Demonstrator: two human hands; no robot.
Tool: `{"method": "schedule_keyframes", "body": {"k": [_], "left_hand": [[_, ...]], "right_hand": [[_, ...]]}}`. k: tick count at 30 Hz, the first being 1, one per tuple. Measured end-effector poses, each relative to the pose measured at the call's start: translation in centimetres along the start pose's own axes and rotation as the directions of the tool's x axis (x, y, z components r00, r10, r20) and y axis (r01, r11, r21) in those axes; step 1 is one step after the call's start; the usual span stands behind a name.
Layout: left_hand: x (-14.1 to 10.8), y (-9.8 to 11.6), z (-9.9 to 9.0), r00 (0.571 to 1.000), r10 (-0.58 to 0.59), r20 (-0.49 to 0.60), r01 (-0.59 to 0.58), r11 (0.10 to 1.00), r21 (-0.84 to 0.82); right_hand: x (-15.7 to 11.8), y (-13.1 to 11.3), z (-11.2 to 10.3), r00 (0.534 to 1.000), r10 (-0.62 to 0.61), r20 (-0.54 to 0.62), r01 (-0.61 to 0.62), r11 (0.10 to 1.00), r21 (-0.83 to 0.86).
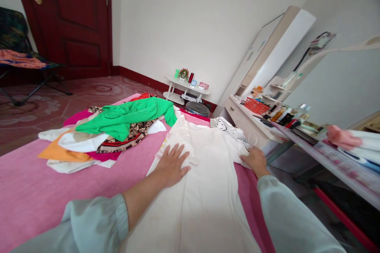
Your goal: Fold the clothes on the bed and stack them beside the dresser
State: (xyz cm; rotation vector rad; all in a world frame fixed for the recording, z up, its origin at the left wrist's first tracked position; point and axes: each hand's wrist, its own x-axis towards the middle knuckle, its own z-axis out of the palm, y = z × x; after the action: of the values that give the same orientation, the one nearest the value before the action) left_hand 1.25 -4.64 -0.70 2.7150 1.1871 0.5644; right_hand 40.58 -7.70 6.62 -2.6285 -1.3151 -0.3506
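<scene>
A long white short-sleeved shirt lies spread on the pink bed cover. Its left side is folded inward, with the sleeve lying across the body. My left hand presses flat on that folded sleeve, fingers spread. At the other side, my right hand pinches the edge of the right sleeve; its fingertips are partly hidden. Near the shirt's far right end lies white cloth with a black printed pattern. Whether that cloth is part of the shirt or a separate piece I cannot tell.
A loose clothes pile with a green garment on top lies left on the bed. To the right stand a dressing table with a red basket and bottles, and a cluttered shelf. A low white stand is by the wall.
</scene>
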Motion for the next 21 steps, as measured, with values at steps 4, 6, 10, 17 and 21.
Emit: {"method": "schedule_keyframes", "body": {"k": [4,6,10,17,21], "left_hand": [[0.1,0.1,-0.1,1.000,-0.002,0.020,0.002,1.000,-0.010],[0.0,0.2,0.0,1.000,0.000,0.013,0.000,1.000,-0.015],[0.0,0.1,-0.1,1.000,0.005,-0.003,-0.005,0.999,-0.034],[0.1,-0.9,-0.8,0.999,-0.035,-0.015,0.032,0.991,-0.129],[0.3,-1.2,-0.8,0.999,-0.035,-0.029,0.030,0.987,-0.159]], "right_hand": [[0.0,-1.8,-3.4,0.992,0.125,0.025,-0.127,0.945,0.303],[-0.2,-3.4,-4.9,0.964,0.247,0.096,-0.258,0.788,0.559],[-0.3,-8.2,-7.1,0.946,0.228,0.231,-0.322,0.572,0.754],[-3.3,-17.1,-11.4,0.896,-0.329,0.297,-0.217,0.257,0.942],[-8.4,-15.4,-11.5,0.835,-0.463,0.297,-0.057,0.465,0.884]]}}
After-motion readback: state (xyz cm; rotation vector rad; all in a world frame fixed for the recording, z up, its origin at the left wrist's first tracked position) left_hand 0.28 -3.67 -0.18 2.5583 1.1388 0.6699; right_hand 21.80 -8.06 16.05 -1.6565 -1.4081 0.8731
